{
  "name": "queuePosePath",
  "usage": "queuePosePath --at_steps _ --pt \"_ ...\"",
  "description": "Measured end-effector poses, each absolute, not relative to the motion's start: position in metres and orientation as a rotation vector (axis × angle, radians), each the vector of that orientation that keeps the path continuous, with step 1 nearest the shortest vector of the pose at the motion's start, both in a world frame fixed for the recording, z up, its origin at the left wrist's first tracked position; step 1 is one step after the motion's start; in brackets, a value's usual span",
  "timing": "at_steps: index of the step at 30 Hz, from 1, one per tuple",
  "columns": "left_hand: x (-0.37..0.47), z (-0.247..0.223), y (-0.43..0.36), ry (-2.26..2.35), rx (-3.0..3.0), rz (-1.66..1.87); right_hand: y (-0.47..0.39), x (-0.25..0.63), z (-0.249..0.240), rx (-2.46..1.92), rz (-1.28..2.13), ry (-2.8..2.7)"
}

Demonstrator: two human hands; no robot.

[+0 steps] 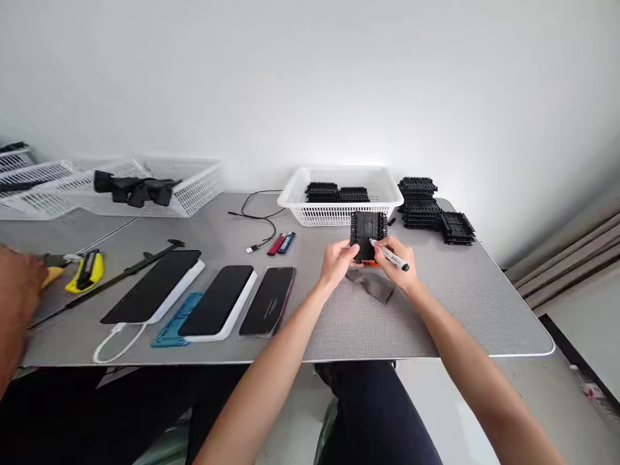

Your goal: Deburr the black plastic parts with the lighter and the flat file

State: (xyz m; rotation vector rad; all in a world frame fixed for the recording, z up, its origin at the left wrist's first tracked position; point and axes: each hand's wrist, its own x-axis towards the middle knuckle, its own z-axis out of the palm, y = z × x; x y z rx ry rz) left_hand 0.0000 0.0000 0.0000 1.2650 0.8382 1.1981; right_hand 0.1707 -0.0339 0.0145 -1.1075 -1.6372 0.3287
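Note:
A black ribbed plastic part [368, 226] is held upright above the table, with a bit of orange showing at its lower edge. My left hand [338, 261] grips its lower left side, thumb on the front face. In my right hand [398, 263] is a white marker [393, 257] with a black end; its tip touches or is very close to the face of the part. A grey cloth [372, 285] lies on the table beneath my hands. Behind the part, a white basket [341, 174] contains similar black parts [321, 192].
Stacks of black parts [420, 203] stand at the right. Leftward lie a red lighter-sized item [276, 244], a cable [264, 219], a phone [268, 301], two devices on white blocks [220, 300], and a yellow tool [87, 271]. Another person's blurred hand [17, 284] is at far left.

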Motion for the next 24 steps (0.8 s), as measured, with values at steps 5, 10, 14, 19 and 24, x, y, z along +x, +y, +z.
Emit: queuePosePath --at_steps 5,10,14,19,24 --pt "-0.001 -0.0001 0.0012 0.847 1.242 1.186 -0.0318 0.1718 0.0125 -1.148 0.335 -1.647" --pt "0.0004 -0.0015 0.0009 0.853 1.246 1.19 -0.0339 0.171 0.0145 -1.16 0.299 -1.531" --pt "0.0008 -0.0018 0.0014 0.842 1.255 1.19 -0.0356 0.172 0.0161 -1.092 0.225 -1.518" --pt "0.0015 -0.0016 0.0007 0.819 1.313 1.145 -0.0321 0.1758 0.0178 -1.051 0.136 -1.521" --pt "0.0024 -0.0014 -0.0015 0.798 1.384 1.127 -0.0294 0.1785 0.0198 -1.021 0.11 -1.547"
